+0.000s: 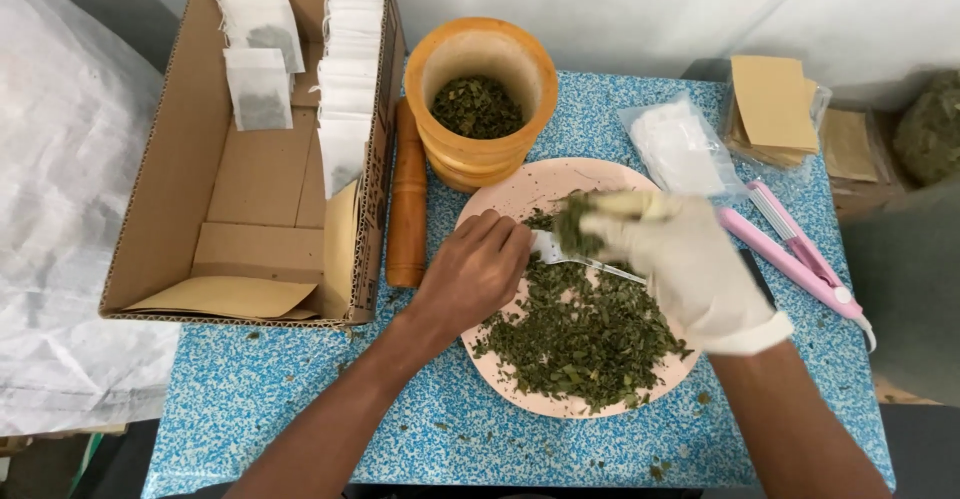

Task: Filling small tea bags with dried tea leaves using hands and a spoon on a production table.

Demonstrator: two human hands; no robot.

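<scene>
Bag (548, 247) held open over plate (520, 194) by left hand (475, 269) | gloved right hand (690, 259) pinches leaves (575, 221) above it | spills land on plate

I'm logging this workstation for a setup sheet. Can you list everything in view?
Speckled blue table: one, underneath everything.
Brown cardboard box: one, left.
White filled tea bags: many, inside box, far end.
Wooden mortar: one, orange-brown, centre back, dried leaves inside.
Wooden pestle: one, brown, between box and mortar.
Pink plate: one, centre.
Dried green leaves: heap, on plate.
Clear bag of white sachets: one, right back.
Tan paper envelopes: stack, far right.
Pink heat sealer: one, right.
Bare left hand: over plate.
White-gloved right hand: pinching leaves.
</scene>
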